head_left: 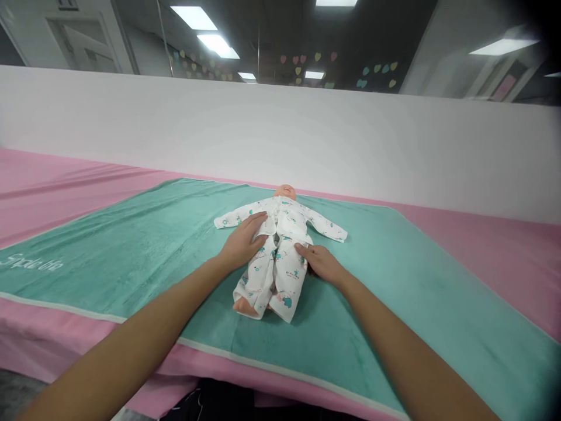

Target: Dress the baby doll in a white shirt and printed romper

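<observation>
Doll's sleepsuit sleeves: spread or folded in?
Spread: both sleeves of the white printed sleepsuit lie straight out sideways, flat on the teal towel, not folded over the body.

Left hand [240,241] and right hand [319,263] lie palms-down.

From my station I see a tall white partition [280,134] along the far side. Behind it rises a dark glass wall [394,41] dotted with pastel paper hearts [302,58], beneath glowing white rectangular ceiling lights [205,41].
</observation>
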A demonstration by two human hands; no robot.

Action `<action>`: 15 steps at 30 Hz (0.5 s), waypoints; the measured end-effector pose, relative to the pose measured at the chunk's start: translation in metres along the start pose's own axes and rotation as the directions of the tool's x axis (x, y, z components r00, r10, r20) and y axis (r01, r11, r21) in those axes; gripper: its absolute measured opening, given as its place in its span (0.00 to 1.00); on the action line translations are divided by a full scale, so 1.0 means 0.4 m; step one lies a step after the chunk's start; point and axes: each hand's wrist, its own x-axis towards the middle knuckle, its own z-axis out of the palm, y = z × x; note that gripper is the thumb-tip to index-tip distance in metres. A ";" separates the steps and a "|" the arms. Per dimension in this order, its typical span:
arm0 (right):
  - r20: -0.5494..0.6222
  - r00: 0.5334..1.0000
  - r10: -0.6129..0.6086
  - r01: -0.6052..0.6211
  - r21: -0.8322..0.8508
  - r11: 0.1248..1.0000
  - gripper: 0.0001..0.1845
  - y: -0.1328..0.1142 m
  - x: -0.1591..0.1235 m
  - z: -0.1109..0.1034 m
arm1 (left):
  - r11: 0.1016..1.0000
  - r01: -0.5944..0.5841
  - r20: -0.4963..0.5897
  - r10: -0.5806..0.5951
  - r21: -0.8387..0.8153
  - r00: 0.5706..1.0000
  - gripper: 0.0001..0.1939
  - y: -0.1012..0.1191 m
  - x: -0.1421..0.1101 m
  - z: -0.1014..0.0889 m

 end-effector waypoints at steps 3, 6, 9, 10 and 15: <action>-0.268 0.949 -0.166 0.103 -0.234 0.967 0.32 0.004 0.008 -0.002 | 0.999 0.038 0.085 -0.037 -0.019 0.996 0.20 0.005 -0.001 0.009; -0.412 0.873 -0.261 0.116 -0.344 0.932 0.29 -0.001 0.012 -0.002 | 0.996 0.086 0.096 -0.085 -0.006 0.992 0.20 0.006 -0.003 0.009; -0.504 0.814 -0.289 0.104 -0.363 0.926 0.21 -0.003 0.013 -0.007 | 0.999 0.046 0.058 -0.047 0.018 0.997 0.21 0.007 -0.004 0.006; -0.523 0.801 -0.291 0.106 -0.353 0.929 0.18 -0.002 0.014 -0.009 | 1.000 0.020 0.044 -0.021 0.022 0.999 0.21 0.008 -0.004 0.006; -0.513 0.770 -0.378 0.193 -0.378 0.905 0.09 0.002 0.016 -0.009 | 0.999 -0.040 0.018 0.040 0.007 0.999 0.20 0.019 -0.005 0.002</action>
